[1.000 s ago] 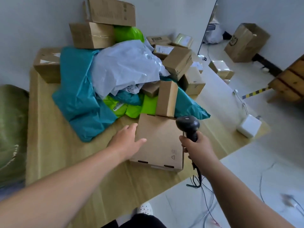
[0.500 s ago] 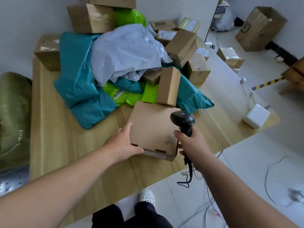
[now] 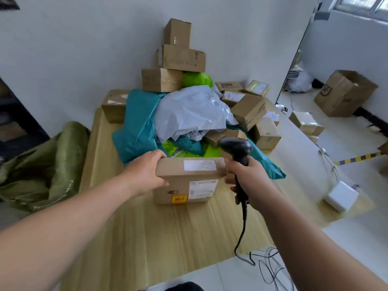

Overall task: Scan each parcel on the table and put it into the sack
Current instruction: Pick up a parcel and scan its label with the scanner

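— What is different from a second ago?
— The flat cardboard parcel (image 3: 186,181) no longer lies flat on the table (image 3: 117,227). It now stands on edge, with its labelled face and a yellow sticker turned toward the camera.
— And the left hand (image 3: 147,173)?
— It goes from resting on the parcel's top to gripping its upper left corner, thumb in front.
— The right hand (image 3: 249,181)?
— It now sits against the parcel's right edge, and the scanner (image 3: 237,148) it holds stands higher, its head above the parcel's top right corner.
— Anything else?
— The view tilts up: more wall and the top of the box pile show.
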